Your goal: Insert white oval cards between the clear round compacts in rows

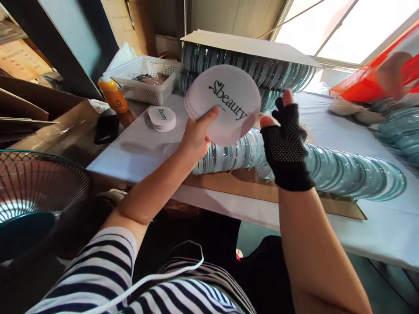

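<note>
Fingers (209, 114) of the left hand (196, 137) are clamped on the lower edge of a stack of round white cards (224, 102) printed "beauty", thumb on the printed face and the stack tilted toward the camera; fingers of the gloved right hand (284, 144) are spread loose against the stack's right rim, pinching nothing that I can see. Beneath both sets of fingers runs the white worktop (137, 150), and just under them lies a long row of clear round lids (343, 170) on edge on brown cardboard (340, 205). Beyond the fingers, more lids (248, 65) sit packed under a white board. Left of the fingers stand a white basket (147, 78), an orange bottle (113, 93), and a smaller pile of printed discs (162, 118).

Held only by one edge, the stack could fan out and spill cards onto the lids, judging by the shallow grip. A knock from the right wrist might roll the lids out of line.
</note>
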### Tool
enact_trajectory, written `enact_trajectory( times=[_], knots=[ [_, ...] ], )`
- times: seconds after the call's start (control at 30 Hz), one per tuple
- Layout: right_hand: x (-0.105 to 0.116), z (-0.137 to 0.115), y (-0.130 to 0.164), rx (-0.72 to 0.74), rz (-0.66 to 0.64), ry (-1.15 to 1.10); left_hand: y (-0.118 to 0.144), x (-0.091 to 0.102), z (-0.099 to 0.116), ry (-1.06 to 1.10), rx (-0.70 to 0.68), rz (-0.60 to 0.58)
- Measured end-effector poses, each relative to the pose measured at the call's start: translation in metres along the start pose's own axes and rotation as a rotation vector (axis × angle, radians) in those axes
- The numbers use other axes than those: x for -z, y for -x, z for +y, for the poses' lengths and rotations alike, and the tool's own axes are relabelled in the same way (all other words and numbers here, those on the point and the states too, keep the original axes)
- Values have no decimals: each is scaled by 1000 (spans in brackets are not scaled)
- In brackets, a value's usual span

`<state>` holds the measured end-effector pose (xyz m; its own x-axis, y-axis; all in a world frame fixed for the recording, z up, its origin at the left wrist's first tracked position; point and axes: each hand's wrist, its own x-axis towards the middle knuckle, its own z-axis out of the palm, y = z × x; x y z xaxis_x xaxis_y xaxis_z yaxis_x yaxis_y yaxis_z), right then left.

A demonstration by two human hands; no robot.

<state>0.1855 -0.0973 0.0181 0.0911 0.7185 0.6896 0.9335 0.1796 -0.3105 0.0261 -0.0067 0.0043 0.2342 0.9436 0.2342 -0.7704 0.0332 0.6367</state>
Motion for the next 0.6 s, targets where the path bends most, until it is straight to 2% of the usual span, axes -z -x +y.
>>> enact_trajectory(
  times=[0.1,0.2,0.27,0.3,0.4,0.47,0.53,0.6],
  knots=[
    [5,-28,-1,54,90,114,16,-3,3,-49,7,-12],
    [-5,-56,7,164,66,123,26,-4,3,-101,69,76],
    [-9,-62,8,88,64,105,26,-3,6,-82,84,75],
    [-7,-63,9,13,108,109,23,-2,8,-57,76,60],
    [14,-65,24,-147,248,184,4,6,22,20,-13,63],
    [34,-74,46,-137,140,252,-14,16,30,40,-48,113],
    [45,-86,70,-135,-103,321,-30,28,33,45,-11,155],
    [41,-98,85,-188,-332,364,-40,37,32,42,59,165]
  ],
)
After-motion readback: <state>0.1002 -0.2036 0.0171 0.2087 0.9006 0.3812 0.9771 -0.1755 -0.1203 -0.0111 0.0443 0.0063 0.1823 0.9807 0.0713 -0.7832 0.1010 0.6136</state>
